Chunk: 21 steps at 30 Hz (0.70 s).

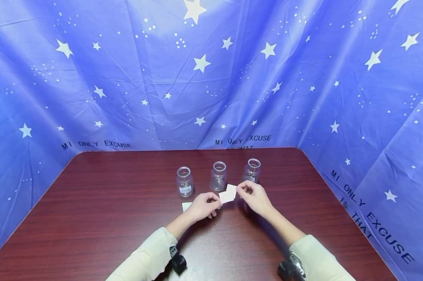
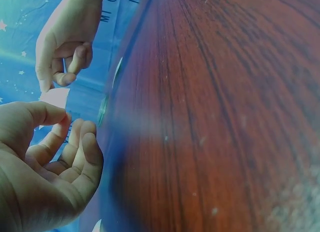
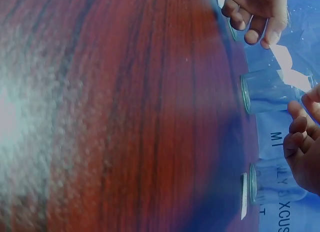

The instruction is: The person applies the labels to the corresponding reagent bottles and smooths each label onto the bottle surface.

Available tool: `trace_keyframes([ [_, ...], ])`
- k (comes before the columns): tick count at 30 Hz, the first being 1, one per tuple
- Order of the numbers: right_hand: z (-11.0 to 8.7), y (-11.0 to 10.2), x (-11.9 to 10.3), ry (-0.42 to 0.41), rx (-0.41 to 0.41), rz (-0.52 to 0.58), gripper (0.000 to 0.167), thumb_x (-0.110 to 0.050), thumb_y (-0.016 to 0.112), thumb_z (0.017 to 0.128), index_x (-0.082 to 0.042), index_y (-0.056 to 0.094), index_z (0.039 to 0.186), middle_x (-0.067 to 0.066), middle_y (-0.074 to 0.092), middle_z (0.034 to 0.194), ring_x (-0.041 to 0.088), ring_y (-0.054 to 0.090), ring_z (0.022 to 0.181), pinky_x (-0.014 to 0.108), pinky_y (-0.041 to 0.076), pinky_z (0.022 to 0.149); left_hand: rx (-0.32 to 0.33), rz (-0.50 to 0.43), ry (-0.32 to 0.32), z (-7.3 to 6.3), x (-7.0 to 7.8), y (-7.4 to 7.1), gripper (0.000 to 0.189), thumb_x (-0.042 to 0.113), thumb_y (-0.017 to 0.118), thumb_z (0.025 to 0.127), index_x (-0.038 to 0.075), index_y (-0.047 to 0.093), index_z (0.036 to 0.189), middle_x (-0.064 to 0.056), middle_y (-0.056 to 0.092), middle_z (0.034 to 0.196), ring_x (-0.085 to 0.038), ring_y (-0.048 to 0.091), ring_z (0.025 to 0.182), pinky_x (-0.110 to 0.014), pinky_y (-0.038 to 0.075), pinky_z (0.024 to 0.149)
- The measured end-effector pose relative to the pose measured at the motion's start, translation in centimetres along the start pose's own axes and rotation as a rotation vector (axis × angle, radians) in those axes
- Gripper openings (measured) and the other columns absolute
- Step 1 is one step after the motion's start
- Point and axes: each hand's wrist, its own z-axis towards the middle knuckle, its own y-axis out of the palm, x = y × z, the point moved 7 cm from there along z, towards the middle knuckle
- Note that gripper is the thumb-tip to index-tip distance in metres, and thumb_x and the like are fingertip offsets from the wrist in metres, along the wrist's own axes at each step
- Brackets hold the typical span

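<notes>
Between thumb and fingertips, my left hand (image 1: 205, 207) pinches the near edge of a small white paper piece (image 1: 226, 197). A second white paper piece (image 1: 232, 190) overlaps it, and my right hand (image 1: 256, 197) pinches that one at its outer edge. In the right wrist view the two pieces meet at an angle, the left one (image 3: 282, 57) above the other (image 3: 297, 80). Both hands are held over the table, in front of a clear glass jar (image 1: 218, 179). My right fingers partly cover another glass jar (image 1: 252, 170).
A third glass jar (image 1: 185, 181), bearing a white printed label (image 1: 185, 190), stands at the left of the row. Another white paper (image 1: 186, 205) lies on the table, partly behind my left hand. Blue star-printed cloth (image 1: 169, 78) hangs behind the brown wooden table (image 1: 102, 203).
</notes>
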Motion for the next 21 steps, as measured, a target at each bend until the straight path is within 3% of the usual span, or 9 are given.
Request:
trace_keyframes([
  [3, -0.3, -0.5, -1.1, 0.006, 0.009, 0.02, 0.01, -0.004, 0.059, 0.088, 0.004, 0.064, 0.088, 0.022, 0.06, 0.07, 0.0, 0.045, 0.052, 0.017, 0.038, 0.05, 0.002, 0.006, 0.0, 0.0, 0.1, 0.0, 0.016, 0.014, 0.061, 0.084, -0.001, 0.062, 0.09, -0.02, 0.065, 0.079, -0.011, 0.056, 0.053, -0.026, 0.049, 0.047],
  [14, -0.4, -1.3, -0.8, 0.008, 0.046, 0.024, 0.01, -0.003, 0.058, 0.088, 0.005, 0.063, 0.086, 0.026, 0.06, 0.07, 0.0, 0.044, 0.052, 0.016, 0.037, 0.05, -0.02, 0.023, -0.012, 0.2, -0.4, 0.8, 0.014, 0.013, 0.059, 0.084, 0.0, 0.062, 0.087, -0.012, 0.062, 0.07, -0.009, 0.051, 0.046, -0.019, 0.042, 0.041],
  [21, -0.5, -1.4, -0.7, 0.026, 0.06, 0.016, 0.01, -0.003, 0.058, 0.088, 0.005, 0.063, 0.086, 0.025, 0.06, 0.069, 0.0, 0.044, 0.05, 0.016, 0.037, 0.05, 0.001, 0.108, -0.054, 0.4, -0.6, 0.7, 0.011, 0.013, 0.058, 0.083, 0.003, 0.061, 0.079, -0.004, 0.061, 0.062, -0.007, 0.047, 0.042, -0.016, 0.034, 0.037],
])
